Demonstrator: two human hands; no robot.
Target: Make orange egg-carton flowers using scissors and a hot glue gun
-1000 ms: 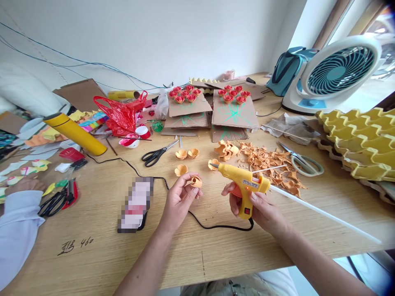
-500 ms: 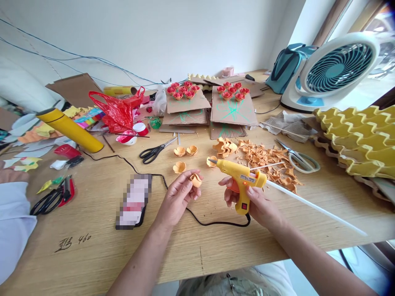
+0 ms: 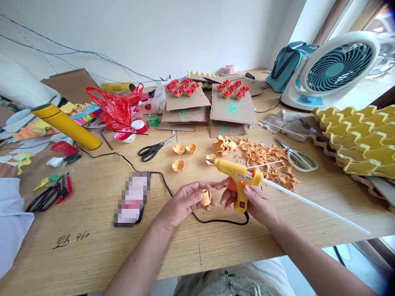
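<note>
My left hand point(image 3: 185, 201) is closed around a small orange rolled paper flower point(image 3: 205, 197), held just above the wooden table point(image 3: 191, 246). My right hand point(image 3: 253, 202) grips the handle of a yellow hot glue gun point(image 3: 239, 177); the nozzle points left and a long white glue stick point(image 3: 314, 206) trails out to the right. The flower sits below and left of the gun, close to my right fingers. Three finished orange flowers point(image 3: 185, 149) lie on the table beyond my hands.
Black scissors point(image 3: 152, 150), a phone point(image 3: 132, 199), the gun's black cord point(image 3: 148, 173), orange paper scraps point(image 3: 265, 158), grey-handled scissors point(image 3: 298, 156), yellow egg trays point(image 3: 361, 139), a fan point(image 3: 333, 68), cardboard with red flowers point(image 3: 233, 107), a yellow tube point(image 3: 66, 125). Another person's sleeve point(image 3: 12, 222) at left.
My left hand has lowered the flower and carried it right, close to my right hand. The glue gun stays about where it was.
</note>
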